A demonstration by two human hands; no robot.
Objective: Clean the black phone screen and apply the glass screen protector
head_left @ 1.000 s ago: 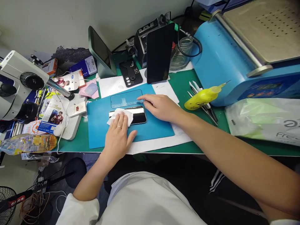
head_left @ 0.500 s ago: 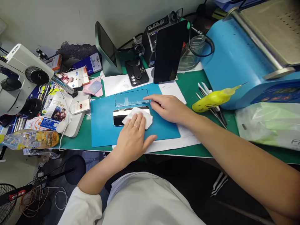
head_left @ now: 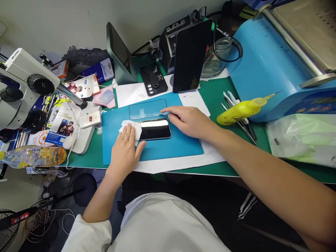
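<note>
My left hand (head_left: 125,147) lies flat, thumb spread, pressing a white wipe (head_left: 137,131) under its fingers over the left end of a smartphone (head_left: 156,129). The phone lies face up on a blue mat (head_left: 118,154), its dark glossy screen reflecting a pale band. Just behind it is a clear screen protector (head_left: 149,106) with a thin dark outline. My right hand (head_left: 187,120) rests near the phone's right end, index finger stretched out to the protector's right edge. Its other fingers are partly hidden beneath the hand.
A dark tablet (head_left: 191,56) and a black phone case (head_left: 153,79) stand and lie behind the mat. At right are a yellow squeeze bottle (head_left: 241,111) with a needle tip, several thin tools and a blue machine (head_left: 259,66). A microscope (head_left: 34,80) and a drink bottle (head_left: 39,155) occupy the left.
My left hand has slid the wipe leftward along the phone to its left end, uncovering the right part of the screen. My right hand stays by the protector's edge.
</note>
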